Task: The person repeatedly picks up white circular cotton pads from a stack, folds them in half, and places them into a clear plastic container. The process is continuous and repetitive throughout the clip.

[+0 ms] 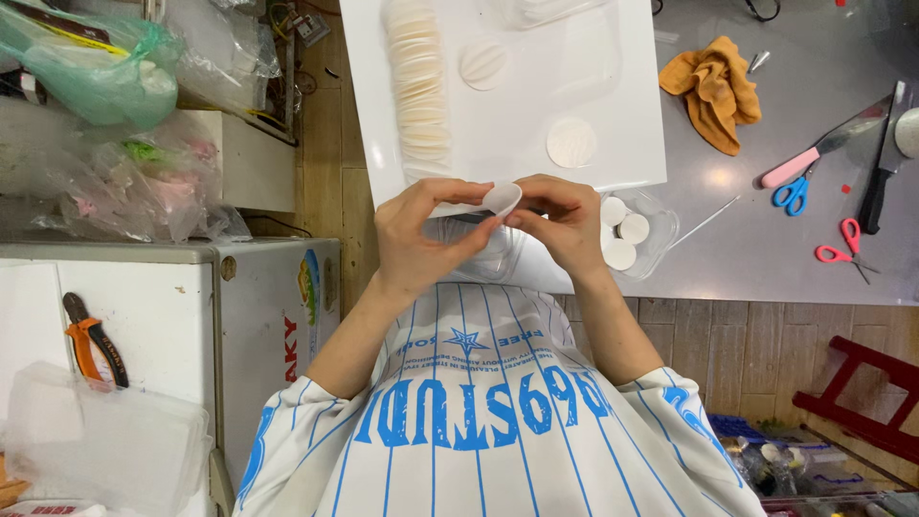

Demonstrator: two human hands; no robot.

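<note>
Both hands meet just above the counter's (766,239) near edge, pinching one small round white dough wrapper (502,198) between them: the left hand (421,235) closes on its left rim, the right hand (560,222) on its right, equally near. Beyond lies a white tray (632,115) carrying a long stack of round wrappers (418,86).

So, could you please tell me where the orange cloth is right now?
In the head view, the orange cloth lies crumpled on the grey table at upper right, just right of the white board and left of the pink-handled knife.
</note>
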